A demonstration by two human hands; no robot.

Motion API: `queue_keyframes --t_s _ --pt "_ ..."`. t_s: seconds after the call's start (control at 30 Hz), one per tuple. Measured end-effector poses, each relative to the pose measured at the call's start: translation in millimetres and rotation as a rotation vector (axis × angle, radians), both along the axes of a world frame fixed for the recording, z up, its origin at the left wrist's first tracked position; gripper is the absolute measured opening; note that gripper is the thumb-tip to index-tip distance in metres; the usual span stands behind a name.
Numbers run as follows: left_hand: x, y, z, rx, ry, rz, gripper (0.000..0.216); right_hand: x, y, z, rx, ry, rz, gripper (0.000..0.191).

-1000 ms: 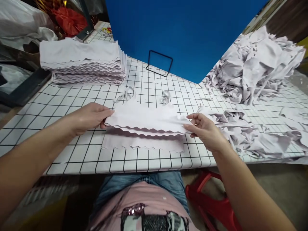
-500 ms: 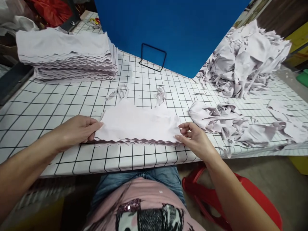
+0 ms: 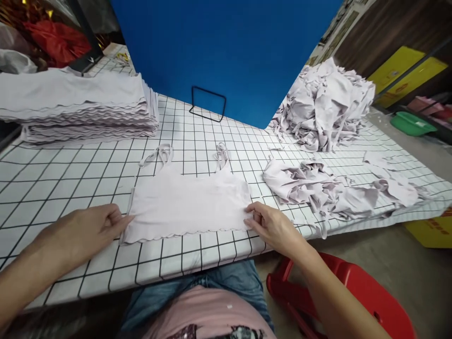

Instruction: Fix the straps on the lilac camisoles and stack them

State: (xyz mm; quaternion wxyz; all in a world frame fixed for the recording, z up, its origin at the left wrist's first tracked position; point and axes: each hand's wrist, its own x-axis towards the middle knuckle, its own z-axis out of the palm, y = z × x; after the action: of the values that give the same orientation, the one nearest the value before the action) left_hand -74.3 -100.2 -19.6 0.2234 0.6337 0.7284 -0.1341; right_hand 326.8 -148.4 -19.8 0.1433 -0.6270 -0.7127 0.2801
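Note:
A pale, off-white camisole top (image 3: 187,202) with thin looped straps lies spread on the checked tablecloth near its front edge. Its wavy hem faces me. My left hand (image 3: 88,230) is closed at the garment's left side edge, thumb and fingers pinching the fabric. At the opposite side, my right hand (image 3: 270,223) grips the right edge between thumb and forefinger. Behind the left hand stands a thick stack of folded matching garments (image 3: 81,103). Crumpled pieces of the same cloth (image 3: 318,186) lie to the right of my right hand.
A large heap of crumpled pale fabric (image 3: 325,108) sits at the back right. A blue board (image 3: 226,52) with a black wire frame (image 3: 208,115) rises at the back of the checked table (image 3: 197,256). A red plastic stool (image 3: 370,292) stands below right.
The view has turned so the table contents sit further left and lower. The layered wavy hem, lifted slightly before, now lies flatter on the cloth. Both hands stay at the garment's sides.

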Motion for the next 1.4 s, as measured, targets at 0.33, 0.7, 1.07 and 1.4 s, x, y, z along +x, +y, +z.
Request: queue_keyframes --t_s 0.33,0.7,1.07,1.4 --pt "141.3 30.6 -0.3 0.631 -0.384 -0.814 0.03 5.8 50.9 22.1 0.042 -0.007 -0.077 0.027" --pt "201.5 71.3 -48.3 0.592 -0.413 -0.952 0.058 -43.9 206.1 2.6 -0.08 0.173 -0.291 0.024" --pt "199.1 74.7 -54.6 0.537 -0.435 -0.97 0.061 2.4 184.9 66.3 -0.04 1.01 -0.19 0.021" --pt "201.2 68.3 -23.9 0.604 -0.896 -0.739 0.028 1.5 100.5 36.4 0.051 0.78 0.068 0.037"
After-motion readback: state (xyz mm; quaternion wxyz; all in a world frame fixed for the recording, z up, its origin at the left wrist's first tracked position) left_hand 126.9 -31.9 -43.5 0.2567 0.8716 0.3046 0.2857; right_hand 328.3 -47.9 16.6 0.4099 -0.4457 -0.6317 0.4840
